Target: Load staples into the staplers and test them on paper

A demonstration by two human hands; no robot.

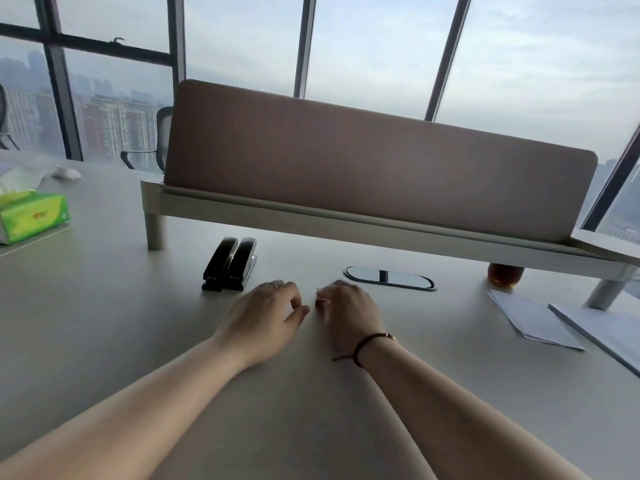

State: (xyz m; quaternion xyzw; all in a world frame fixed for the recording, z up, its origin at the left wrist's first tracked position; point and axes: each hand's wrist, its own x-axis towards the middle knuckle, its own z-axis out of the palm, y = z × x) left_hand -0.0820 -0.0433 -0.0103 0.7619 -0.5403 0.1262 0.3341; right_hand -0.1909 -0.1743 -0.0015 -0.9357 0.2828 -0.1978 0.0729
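2 staplers [230, 265] just beyond left hand [266, 315]; both hands loosely curled, right hand [346, 311] apparently empty.

pair of glossy plastic staplers [230, 264]: black, grey metal bases
flat desk top [104, 306]: pale grey
upright fabric divider panel [363, 171]: dusty pink-brown
soft tissue pack [33, 216]: bright green, red mark
loose paper sheets [533, 318]: white
right-wrist cord bracelet [363, 344]: dark red-brown
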